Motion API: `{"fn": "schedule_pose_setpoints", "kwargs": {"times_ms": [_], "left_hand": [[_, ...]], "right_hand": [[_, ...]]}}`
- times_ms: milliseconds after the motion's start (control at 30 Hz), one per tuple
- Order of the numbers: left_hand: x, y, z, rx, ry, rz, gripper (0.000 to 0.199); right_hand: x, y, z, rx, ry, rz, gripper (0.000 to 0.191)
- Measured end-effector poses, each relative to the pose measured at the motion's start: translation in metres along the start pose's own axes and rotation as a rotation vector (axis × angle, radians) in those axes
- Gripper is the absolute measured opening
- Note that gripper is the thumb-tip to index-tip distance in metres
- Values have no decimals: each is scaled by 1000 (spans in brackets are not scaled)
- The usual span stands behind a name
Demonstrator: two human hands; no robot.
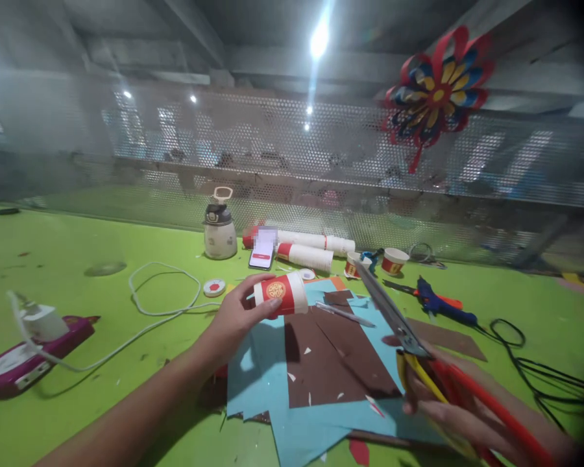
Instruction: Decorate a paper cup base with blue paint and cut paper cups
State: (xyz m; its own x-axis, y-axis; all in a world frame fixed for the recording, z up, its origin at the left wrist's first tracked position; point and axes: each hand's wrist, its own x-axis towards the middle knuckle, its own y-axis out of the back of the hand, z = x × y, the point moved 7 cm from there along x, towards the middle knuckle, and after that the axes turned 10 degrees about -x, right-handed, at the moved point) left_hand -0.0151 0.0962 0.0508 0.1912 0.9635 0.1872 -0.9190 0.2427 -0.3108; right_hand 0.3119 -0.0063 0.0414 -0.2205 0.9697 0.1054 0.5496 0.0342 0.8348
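Note:
My left hand is wrapped round a red and white paper cup, tipped on its side above the sheets. My right hand grips large scissors with red and yellow handles, their blades pointing up and to the left. Beneath both hands lie blue paper and a dark brown sheet strewn with small white scraps. A pen rests across the brown sheet.
Behind stand a pump bottle, a phone and stacked paper cups. A blue glue gun with a black cord lies right. At left, a charger sits in a purple power strip, trailing a white cable.

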Motion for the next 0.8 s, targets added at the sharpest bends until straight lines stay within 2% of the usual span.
{"fn": "schedule_pose_setpoints", "kwargs": {"times_ms": [167,267,400,533,667,800], "left_hand": [[6,5,11,95,-87,32,59],[9,1,17,133,-98,18,58],[9,-13,22,191,-43,-42,61],[12,-24,14,241,37,-92,62],[10,-25,1,277,94,-116,61],[4,-29,-3,261,146,-133,59]], "right_hand": [[29,-16,-17,-62,29,-167,58],[36,-18,-27,-67,52,-176,66],[33,-20,-29,-62,56,-168,57],[25,-23,-35,-29,80,-215,49],[23,-27,-48,18,116,-284,36],[23,-32,-50,38,97,-306,35]]}}
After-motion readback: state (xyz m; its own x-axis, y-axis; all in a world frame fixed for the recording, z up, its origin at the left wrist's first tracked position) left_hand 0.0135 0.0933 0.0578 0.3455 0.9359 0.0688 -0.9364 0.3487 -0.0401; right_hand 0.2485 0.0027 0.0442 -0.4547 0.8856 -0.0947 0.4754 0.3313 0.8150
